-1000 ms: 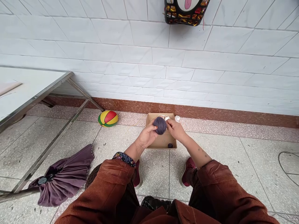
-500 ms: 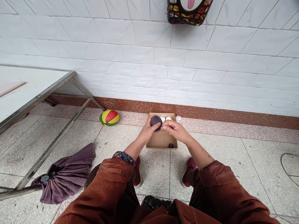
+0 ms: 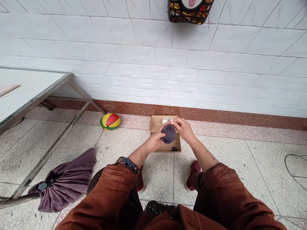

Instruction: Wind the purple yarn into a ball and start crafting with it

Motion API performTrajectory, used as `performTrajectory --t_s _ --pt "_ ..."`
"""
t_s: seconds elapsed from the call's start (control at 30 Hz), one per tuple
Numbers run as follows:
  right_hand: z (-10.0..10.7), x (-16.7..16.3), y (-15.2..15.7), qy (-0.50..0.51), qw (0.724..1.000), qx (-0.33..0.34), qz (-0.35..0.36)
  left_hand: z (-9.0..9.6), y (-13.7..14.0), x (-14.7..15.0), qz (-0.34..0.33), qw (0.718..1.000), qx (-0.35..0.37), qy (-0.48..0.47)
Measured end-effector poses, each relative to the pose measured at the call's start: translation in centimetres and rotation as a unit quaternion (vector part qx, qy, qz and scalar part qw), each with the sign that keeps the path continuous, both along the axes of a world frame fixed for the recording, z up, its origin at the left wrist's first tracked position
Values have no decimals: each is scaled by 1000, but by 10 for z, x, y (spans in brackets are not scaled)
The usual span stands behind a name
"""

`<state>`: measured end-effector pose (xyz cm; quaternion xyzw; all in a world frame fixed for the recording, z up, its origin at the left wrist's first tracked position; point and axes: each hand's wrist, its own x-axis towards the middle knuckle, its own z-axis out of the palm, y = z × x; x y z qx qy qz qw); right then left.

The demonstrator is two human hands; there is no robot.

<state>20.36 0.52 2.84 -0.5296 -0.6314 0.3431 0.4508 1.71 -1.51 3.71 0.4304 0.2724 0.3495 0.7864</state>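
My left hand (image 3: 154, 141) is closed round the left side of a dark purple-grey ball of yarn (image 3: 169, 134), held above an open cardboard box (image 3: 165, 148). At the top of the ball, my right hand (image 3: 182, 128) pinches with thumb and forefinger; a strand of the yarn seems to be between them, though it is too thin to make out surely. White yarn (image 3: 165, 120) lies in the far part of the box, partly hidden behind my hands. A small dark ball (image 3: 175, 149) rests in the near right corner.
A striped toy ball (image 3: 110, 121) sits by the wall to the left, beside a metal-framed table (image 3: 43, 95). Lower left, a folded purple umbrella (image 3: 69, 182) lies on the floor. A black patterned bag (image 3: 190, 12) hangs on the wall. A cable (image 3: 289, 167) curls at right.
Both hands have shifted a little to the right with the yarn ball, and it has been turned. My right hand's pinch has moved from beside the ball to its top.
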Motion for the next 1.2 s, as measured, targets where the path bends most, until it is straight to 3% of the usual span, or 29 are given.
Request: performTrajectory --t_s 0.23,0.4,0.57,0.77,0.97,1.07,1.2 --pt "-10 -5 -4 -74 996 -26 38 2 12 -4 94 994 -11 -45" --pt "-7 -15 -13 -108 984 -8 145 -3 25 -12 205 977 -42 -32" --pt "13 -21 -24 -45 969 -27 243 -10 29 -16 267 962 -28 53" --pt "29 -7 -21 97 977 -81 172 -13 24 -16 187 970 51 148" --pt "15 -3 -7 70 995 -24 60 -8 16 -14 32 990 85 106" --pt "4 -5 -4 28 998 -28 56 -3 14 -12 24 996 73 36" --pt "-6 -7 -5 -28 996 -57 62 2 17 -13 60 998 12 -33"
